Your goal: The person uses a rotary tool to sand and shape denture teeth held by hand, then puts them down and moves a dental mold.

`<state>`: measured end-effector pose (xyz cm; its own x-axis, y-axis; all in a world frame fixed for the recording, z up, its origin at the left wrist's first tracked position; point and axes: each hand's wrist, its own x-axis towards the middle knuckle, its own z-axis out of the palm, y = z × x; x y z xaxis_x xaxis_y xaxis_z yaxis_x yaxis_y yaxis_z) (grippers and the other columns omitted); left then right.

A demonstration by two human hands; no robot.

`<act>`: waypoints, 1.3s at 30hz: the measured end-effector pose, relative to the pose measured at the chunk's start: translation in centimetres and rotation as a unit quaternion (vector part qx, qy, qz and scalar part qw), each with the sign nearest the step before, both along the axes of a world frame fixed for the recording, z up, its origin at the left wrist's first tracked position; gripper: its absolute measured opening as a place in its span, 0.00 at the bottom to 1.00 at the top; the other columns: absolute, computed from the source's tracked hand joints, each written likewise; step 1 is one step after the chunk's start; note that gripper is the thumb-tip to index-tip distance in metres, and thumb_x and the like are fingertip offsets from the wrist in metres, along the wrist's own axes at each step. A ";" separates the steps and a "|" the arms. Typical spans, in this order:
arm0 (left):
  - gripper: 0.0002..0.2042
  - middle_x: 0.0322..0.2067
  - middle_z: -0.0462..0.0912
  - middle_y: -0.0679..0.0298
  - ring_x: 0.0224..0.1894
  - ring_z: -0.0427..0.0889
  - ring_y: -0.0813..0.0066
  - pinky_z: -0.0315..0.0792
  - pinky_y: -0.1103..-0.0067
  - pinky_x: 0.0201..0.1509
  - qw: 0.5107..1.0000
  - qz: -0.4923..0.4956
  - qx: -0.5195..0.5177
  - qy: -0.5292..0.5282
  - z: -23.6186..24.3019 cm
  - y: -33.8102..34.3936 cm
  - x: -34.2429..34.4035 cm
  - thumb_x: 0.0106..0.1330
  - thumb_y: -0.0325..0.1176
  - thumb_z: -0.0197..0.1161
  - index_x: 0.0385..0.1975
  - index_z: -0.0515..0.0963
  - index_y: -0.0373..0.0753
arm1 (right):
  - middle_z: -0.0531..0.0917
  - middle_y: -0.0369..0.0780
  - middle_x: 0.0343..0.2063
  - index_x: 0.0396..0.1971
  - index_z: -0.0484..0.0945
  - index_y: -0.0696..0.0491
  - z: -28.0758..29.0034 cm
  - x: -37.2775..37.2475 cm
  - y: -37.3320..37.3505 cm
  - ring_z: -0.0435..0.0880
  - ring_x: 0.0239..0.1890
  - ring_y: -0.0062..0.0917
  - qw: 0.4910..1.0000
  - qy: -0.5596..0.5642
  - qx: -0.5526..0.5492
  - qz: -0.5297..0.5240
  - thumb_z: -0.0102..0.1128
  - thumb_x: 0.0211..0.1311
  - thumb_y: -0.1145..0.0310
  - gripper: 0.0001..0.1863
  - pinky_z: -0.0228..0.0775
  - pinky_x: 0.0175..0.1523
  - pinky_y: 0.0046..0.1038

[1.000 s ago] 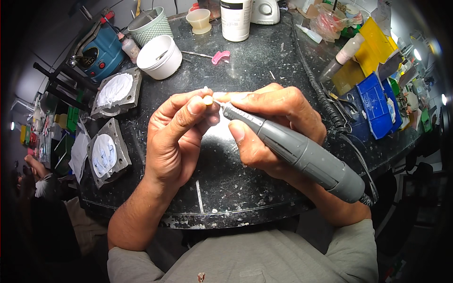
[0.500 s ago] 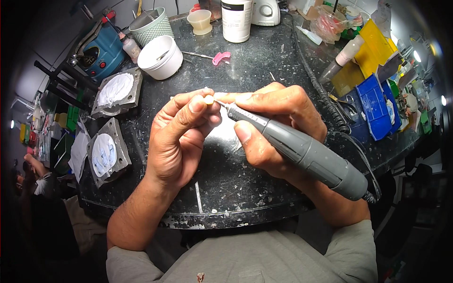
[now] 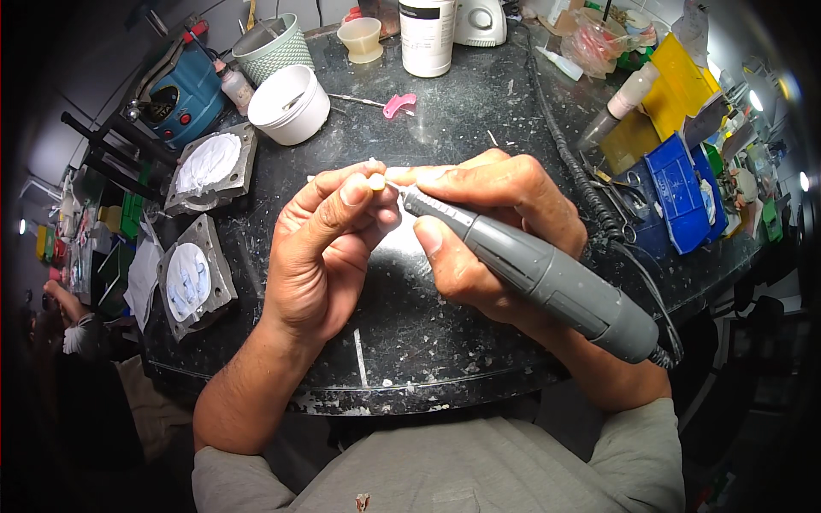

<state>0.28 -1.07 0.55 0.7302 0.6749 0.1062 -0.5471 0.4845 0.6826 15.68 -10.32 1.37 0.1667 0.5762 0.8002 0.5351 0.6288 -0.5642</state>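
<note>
My left hand (image 3: 316, 248) pinches a small cream-yellow piece (image 3: 376, 182) between thumb and fingertips, with a little white bit showing just above it. My right hand (image 3: 513, 205) grips a grey rotary handpiece (image 3: 564, 295) by its front part, the thin tip reaching to the piece. The fingertips of both hands meet around it, so the exact contact is hard to see. A coiled cord trails from the handpiece's rear. Beyond my hands lies a pink piece (image 3: 399, 105) beside a metal tool (image 3: 355, 99).
Two metal flasks (image 3: 227, 195) with white fill sit left. A white tub (image 3: 289, 115), blue machine (image 3: 184, 98) and white bottle (image 3: 425, 56) stand at the back. Blue trays (image 3: 676, 192) and yellow sheets (image 3: 676, 81) are right. Another person's hand (image 3: 68, 299) shows far left.
The handpiece and my right hand shifted slightly right by half a second ago, then moved slightly back left. My left hand keeps the piece in nearly the same spot.
</note>
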 end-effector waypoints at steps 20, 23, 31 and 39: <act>0.08 0.40 0.86 0.52 0.43 0.85 0.71 0.79 0.76 0.53 0.978 0.114 0.174 0.010 0.2 -0.1 0.2 0.63 0.20 0.65 0.41 0.81 0.29 | 0.85 0.46 0.30 0.35 0.78 0.61 -0.2 -0.4 0.7 0.89 0.34 0.30 0.994 0.087 0.062 0.001 0.66 0.44 0.79 0.14 0.82 0.37 0.26; 0.08 0.40 0.86 0.52 0.42 0.86 0.71 0.79 0.77 0.53 0.972 0.131 0.195 0.024 0.0 0.0 0.1 0.62 0.20 0.65 0.41 0.81 0.29 | 0.84 0.50 0.35 0.39 0.74 0.61 0.2 0.2 0.0 0.86 0.36 0.28 0.999 0.023 0.029 0.009 0.63 0.48 0.80 0.15 0.80 0.41 0.26; 0.09 0.40 0.86 0.52 0.43 0.85 0.72 0.78 0.78 0.53 0.972 0.132 0.192 0.035 0.0 0.0 0.1 0.62 0.21 0.66 0.41 0.82 0.29 | 0.84 0.53 0.38 0.42 0.71 0.60 0.2 0.4 -0.1 0.85 0.39 0.28 1.000 -0.020 0.005 0.019 0.59 0.51 0.83 0.17 0.78 0.45 0.27; 0.08 0.40 0.86 0.52 0.43 0.85 0.72 0.77 0.78 0.53 0.970 0.136 0.197 0.035 -0.1 0.0 0.1 0.62 0.20 0.66 0.41 0.82 0.30 | 0.84 0.53 0.38 0.42 0.71 0.60 0.1 0.3 0.1 0.85 0.39 0.27 1.000 -0.006 0.000 0.029 0.59 0.51 0.83 0.16 0.78 0.45 0.26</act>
<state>0.37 -1.04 0.43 0.5455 0.7609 0.3514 -0.5640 0.0231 0.8255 15.98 -10.25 1.50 0.1227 0.5844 0.8021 0.5049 0.6591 -0.5574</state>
